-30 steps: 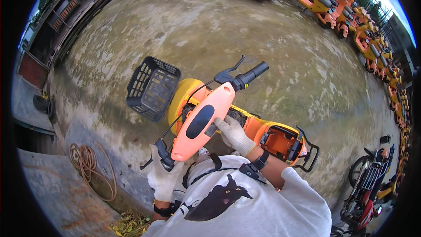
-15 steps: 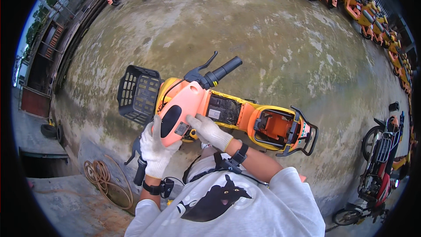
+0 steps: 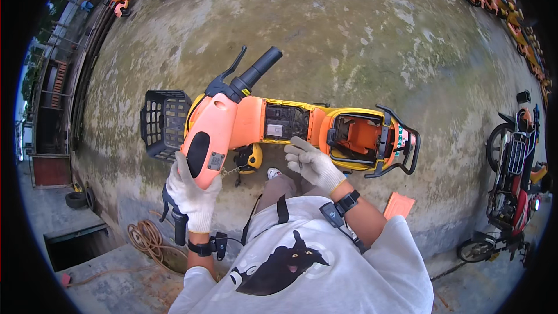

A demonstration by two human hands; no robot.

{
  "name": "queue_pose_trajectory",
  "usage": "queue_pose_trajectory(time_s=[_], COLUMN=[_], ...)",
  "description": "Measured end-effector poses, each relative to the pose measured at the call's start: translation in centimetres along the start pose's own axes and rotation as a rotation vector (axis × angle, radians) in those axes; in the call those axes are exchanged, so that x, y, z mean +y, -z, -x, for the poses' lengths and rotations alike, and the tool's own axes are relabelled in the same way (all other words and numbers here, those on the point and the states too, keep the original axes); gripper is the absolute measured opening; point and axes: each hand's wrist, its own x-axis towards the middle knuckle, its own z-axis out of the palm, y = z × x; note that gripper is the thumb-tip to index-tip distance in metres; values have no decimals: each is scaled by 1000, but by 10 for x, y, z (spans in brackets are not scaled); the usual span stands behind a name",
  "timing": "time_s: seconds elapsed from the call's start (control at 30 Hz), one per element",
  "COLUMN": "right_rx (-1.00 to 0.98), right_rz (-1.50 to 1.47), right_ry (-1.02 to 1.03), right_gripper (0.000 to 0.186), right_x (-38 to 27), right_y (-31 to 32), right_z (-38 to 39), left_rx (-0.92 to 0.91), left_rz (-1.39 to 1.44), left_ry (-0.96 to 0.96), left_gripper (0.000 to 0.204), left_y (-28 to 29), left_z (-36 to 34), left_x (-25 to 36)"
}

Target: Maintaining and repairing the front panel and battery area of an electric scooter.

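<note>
An orange and yellow scooter (image 3: 247, 122) stands crosswise before me, with a black front basket (image 3: 165, 125) at its left end. My left hand (image 3: 195, 195), in a white knit glove, is closed around the near end of its pink-orange handlebar cover (image 3: 224, 119). My gloved right hand (image 3: 314, 166) hovers near the side of the frame, its fingers loosely bent and apart, with nothing visible in them. Beyond it is the uncovered floorboard compartment (image 3: 293, 121), with dark parts and a pale label inside. The seat compartment (image 3: 360, 134) is also uncovered.
A yellow and black helmet-like object (image 3: 250, 158) hangs beside the frame. An orange panel (image 3: 399, 204) lies to my right. A coiled hose (image 3: 145, 238) is at left, near a dark pit (image 3: 78, 247). A motorcycle (image 3: 514, 180) stands right; scooters (image 3: 517, 29) line the far edge.
My right hand has left the handlebar cover and moved right, toward the frame. My left hand stays on the cover. The view has shifted, bringing the orange panel more fully into sight.
</note>
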Motion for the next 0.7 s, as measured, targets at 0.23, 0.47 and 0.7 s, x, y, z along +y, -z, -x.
queue_pose_trajectory(time_s=[0.23, 0.47, 0.7], right_rx=[368, 1048, 1371], right_rz=[44, 1402, 386], right_ry=[162, 1, 243], right_gripper=[66, 36, 31], right_x=[2, 49, 128], right_y=[70, 242, 259], right_z=[48, 132, 231], left_rx=[165, -11, 288], left_rz=[-64, 80, 113], left_ry=[-118, -82, -368], left_gripper=[108, 109, 80], left_y=[-1, -1, 30], left_z=[0, -4, -9], left_x=[-2, -19, 9])
